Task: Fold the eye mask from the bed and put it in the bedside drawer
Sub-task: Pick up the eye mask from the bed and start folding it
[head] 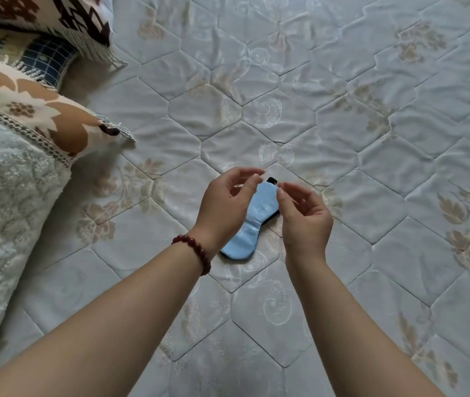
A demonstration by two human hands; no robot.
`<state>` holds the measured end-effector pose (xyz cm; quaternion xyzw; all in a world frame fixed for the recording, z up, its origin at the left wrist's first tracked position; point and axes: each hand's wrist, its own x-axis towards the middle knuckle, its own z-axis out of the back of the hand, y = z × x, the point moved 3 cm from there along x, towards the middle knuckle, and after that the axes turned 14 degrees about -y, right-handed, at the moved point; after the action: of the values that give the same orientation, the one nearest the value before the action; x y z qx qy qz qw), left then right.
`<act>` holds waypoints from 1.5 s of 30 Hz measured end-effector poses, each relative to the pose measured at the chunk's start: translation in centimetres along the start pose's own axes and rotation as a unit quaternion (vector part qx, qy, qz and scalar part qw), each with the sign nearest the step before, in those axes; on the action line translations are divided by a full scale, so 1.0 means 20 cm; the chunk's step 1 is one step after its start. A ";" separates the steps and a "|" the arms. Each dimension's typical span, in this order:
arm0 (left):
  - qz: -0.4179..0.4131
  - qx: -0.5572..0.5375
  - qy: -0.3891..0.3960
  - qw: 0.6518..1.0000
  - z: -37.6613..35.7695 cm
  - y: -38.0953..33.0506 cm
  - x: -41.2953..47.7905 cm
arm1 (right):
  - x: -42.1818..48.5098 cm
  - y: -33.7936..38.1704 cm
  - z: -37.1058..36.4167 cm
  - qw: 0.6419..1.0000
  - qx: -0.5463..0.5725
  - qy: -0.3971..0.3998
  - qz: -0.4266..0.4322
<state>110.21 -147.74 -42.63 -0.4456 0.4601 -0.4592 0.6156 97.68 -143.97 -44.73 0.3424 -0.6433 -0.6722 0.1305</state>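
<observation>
Blue eye mask flat on the quilted mattress, far from its edges, lying slantwise from near-left to far-right. Directly under both hands, far end between the fingertips. Left hand open, fingers curled, holding nothing. Right hand same, empty, about as close. Not folded yet. Pale marks on the mask, unreadable. No drawer in sight.
</observation>
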 end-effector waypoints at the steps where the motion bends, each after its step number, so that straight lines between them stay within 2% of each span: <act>1: 0.002 0.015 0.006 1.000 -0.01 0.03 0.01 | 0.01 -0.03 -0.01 1.000 -0.001 0.001 -0.006; 8: 0.009 0.113 0.058 0.992 -0.09 0.23 0.06 | 0.10 -0.20 -0.03 0.999 -0.021 -0.013 -0.029; 14: 0.015 0.180 0.071 0.981 -0.10 0.37 0.11 | 0.15 -0.32 -0.06 0.997 -0.061 -0.004 -0.046; 20: 0.010 0.252 0.051 0.966 -0.08 0.49 0.15 | 0.17 -0.42 -0.06 0.994 -0.089 -0.020 -0.056; 24: 0.028 0.279 0.071 0.957 -0.08 0.54 0.15 | 0.16 -0.45 -0.06 0.992 -0.109 -0.020 -0.063; 32: 0.094 0.235 0.050 0.966 -0.06 0.56 0.13 | 0.17 -0.46 -0.05 0.980 -0.193 -0.029 -0.030; 37: 0.087 0.227 0.034 0.969 -0.05 0.51 0.09 | 0.15 -0.45 -0.01 0.978 -0.198 -0.056 -0.034; 45: 0.069 0.227 0.043 0.971 -0.02 0.45 -0.09 | 0.02 -0.41 0.11 0.983 -0.175 -0.044 -0.034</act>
<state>111.01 -144.48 -51.16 -0.2416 0.3995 -0.5269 0.7102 98.27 -141.41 -52.71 0.3059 -0.5086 -0.7932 0.1368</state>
